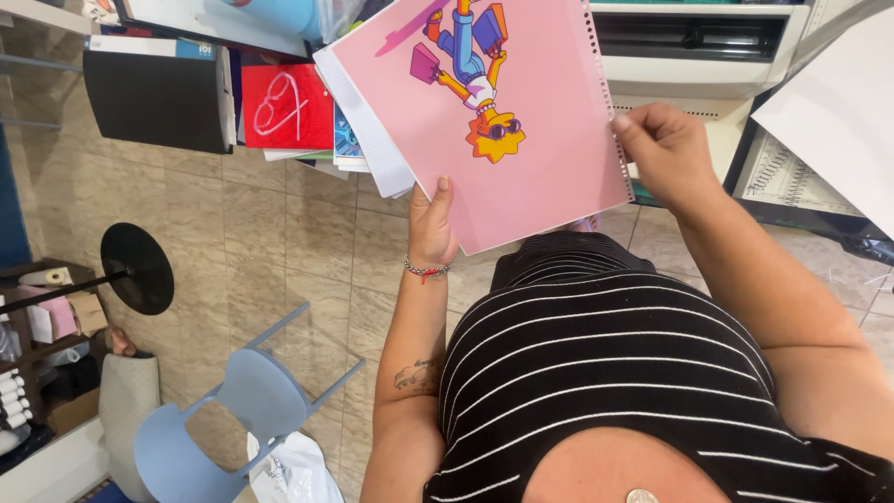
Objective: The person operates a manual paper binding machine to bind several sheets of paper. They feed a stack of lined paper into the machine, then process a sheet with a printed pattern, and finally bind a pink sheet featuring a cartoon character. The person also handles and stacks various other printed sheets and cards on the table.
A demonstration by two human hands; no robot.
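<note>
Sheet point(521, 121) pink, punched | left hand point(431, 228) beneath | right hand point(663, 149) fingers apparently pinching edge

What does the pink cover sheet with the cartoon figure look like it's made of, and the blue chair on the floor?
Pink punched cover sheet: apparently thin card or plastic, smooth, staying flat between both hands, holes along one edge. Pale blue chair: likely moulded plastic, matte, one uniform colour.

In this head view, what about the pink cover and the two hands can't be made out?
- Pink cover: its top, and the cartoon figure's legs, are cut off by the frame's upper edge.
- Left hand: only the thumb shows; the fingers are hidden behind the cover.
- Right hand: fingertips are hidden at the punched edge.
- Pages under the cover: contents hidden by the cover.
</note>
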